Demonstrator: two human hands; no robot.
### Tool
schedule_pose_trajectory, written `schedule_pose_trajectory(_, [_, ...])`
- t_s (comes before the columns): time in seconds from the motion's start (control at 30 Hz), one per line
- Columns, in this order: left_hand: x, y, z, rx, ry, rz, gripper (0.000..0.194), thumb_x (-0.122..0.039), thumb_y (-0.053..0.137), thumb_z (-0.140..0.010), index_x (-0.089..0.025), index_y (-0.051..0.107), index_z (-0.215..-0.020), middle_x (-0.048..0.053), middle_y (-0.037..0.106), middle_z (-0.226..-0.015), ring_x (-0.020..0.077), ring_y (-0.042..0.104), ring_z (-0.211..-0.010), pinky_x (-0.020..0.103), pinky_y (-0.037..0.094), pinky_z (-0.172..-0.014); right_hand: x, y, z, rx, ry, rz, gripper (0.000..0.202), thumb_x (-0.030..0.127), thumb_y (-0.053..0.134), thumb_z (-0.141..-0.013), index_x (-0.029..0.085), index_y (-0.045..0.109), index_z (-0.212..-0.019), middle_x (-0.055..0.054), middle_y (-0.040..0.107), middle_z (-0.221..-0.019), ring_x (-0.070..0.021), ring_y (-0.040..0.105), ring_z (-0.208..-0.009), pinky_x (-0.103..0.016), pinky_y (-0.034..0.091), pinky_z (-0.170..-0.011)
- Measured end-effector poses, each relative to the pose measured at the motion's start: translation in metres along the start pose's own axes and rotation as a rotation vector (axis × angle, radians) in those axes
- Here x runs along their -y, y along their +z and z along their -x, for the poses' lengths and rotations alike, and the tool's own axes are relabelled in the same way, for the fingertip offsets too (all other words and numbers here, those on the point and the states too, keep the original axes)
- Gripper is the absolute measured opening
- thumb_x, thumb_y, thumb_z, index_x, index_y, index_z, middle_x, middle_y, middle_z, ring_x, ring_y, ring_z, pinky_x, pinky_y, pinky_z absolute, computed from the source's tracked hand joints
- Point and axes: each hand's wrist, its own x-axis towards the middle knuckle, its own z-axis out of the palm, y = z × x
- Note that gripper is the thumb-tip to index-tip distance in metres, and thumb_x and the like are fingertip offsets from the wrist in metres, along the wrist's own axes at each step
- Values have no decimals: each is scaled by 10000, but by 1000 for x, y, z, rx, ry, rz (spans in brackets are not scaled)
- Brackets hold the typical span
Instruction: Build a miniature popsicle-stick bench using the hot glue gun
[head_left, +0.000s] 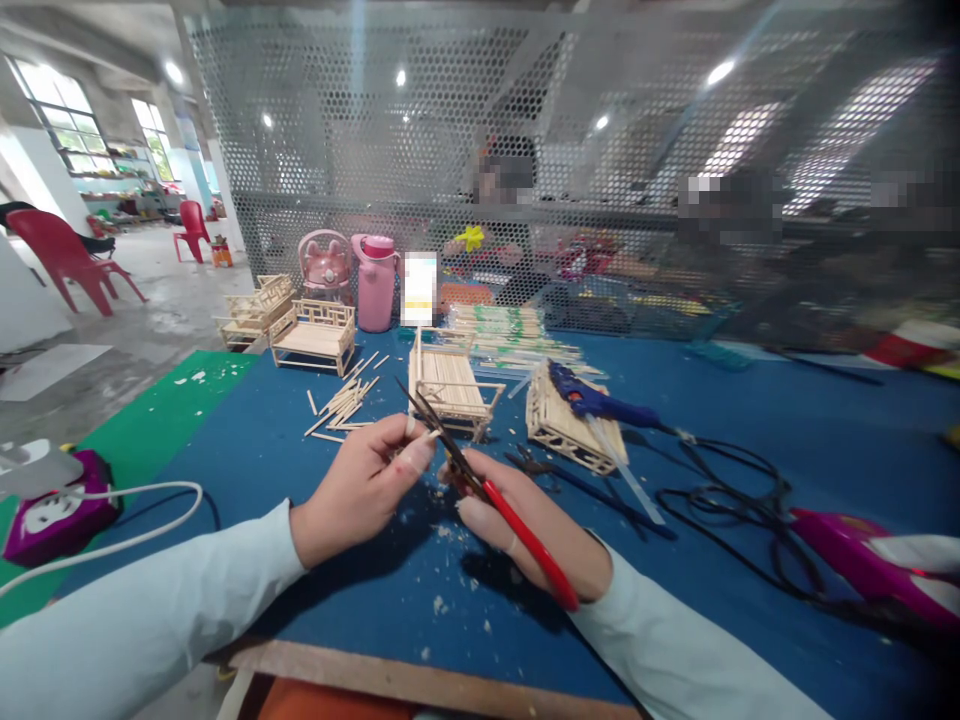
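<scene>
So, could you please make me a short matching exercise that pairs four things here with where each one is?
Things
1. Red-handled tool
2. Glue gun
3. Pink bottle
4. Loose sticks

Places
A. Standing near the mesh screen
B. Scattered on the blue table
C. In the right hand
D. Lying on a wooden model

Right pairs: 1-C; 2-D; 3-A; 4-B

Left hand has a tiny stick pinched, right hand grips a red-handled tool right by it. Mini wooden bench sits behind on the blue tabletop.
</scene>
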Motion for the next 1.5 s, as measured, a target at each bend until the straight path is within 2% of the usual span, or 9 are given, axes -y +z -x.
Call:
schedule_pose_trajectory(0.2, [0,0,1,0,4,-8,257,-302,437,-898,-169,483,-683,-34,441,-630,97,377,-592,214,340,-578,-5,1,1,34,-10,15,391,559,609,-728,190,604,-858,12,539,-651,-154,488,-638,-301,469,-714])
schedule_pose_trajectory(0.4, [1,-1,1,15,41,-73,231,-282,437,-899,-163,530,-724,-19,507,-664,106,443,-630,219,367,-615,9,-1,1,57,26,41,420,564,611,-734,172,612,-886,1,557,-681,-170,520,-701,-291,463,-704])
schedule_pose_trajectory(0.6, [0,-3,1,39,78,-128,233,-265,433,-898,-161,544,-721,-23,514,-649,101,443,-618,211,366,-609,16,-3,3,67,45,75,330,502,604,-763,179,601,-834,11,545,-660,-135,464,-615,-252,415,-592])
schedule_pose_trajectory(0.77, [-3,-4,0,51,109,-167,237,-257,437,-893,-163,516,-690,-33,479,-619,94,417,-594,206,338,-580,18,0,4,72,51,187,248,430,596,-762,189,546,-792,14,525,-660,-130,443,-597,-258,391,-575])
schedule_pose_trajectory(0.97, [-3,-3,0,38,71,-168,267,-261,448,-889,-170,451,-638,-41,434,-604,89,379,-582,209,317,-568,14,5,4,12,82,355,404,497,457,-840,216,380,-561,36,403,-508,-107,353,-508,-253,312,-516])
schedule_pose_trajectory(1.13, [2,-3,-1,1,1,-65,275,-309,435,-907,-165,474,-677,-31,445,-644,97,397,-621,219,336,-600,13,2,2,-68,28,545,415,538,487,-821,211,455,-568,-11,507,-557,-131,446,-520,-270,347,-550])
schedule_pose_trajectory(1.23, [4,-2,-1,7,-82,50,323,-376,454,-901,-155,496,-668,-28,445,-637,95,390,-614,223,334,-598,12,2,2,-150,29,584,342,468,561,-778,216,444,-579,-8,516,-568,-131,456,-519,-266,362,-544])
schedule_pose_trajectory(1.33, [7,1,-1,30,-233,202,387,-492,523,-848,-142,544,-685,-33,436,-604,87,365,-573,224,312,-564,11,4,3,-227,101,459,247,389,603,-726,216,456,-629,23,492,-545,-121,435,-498,-258,363,-516])
schedule_pose_trajectory(1.5, [11,7,-1,184,-395,320,539,-662,587,-718,-123,581,-704,-33,451,-582,81,375,-542,227,305,-541,15,6,2,-288,140,-96,211,380,613,-704,196,534,-773,-6,589,-686,-140,547,-588,-272,454,-569])
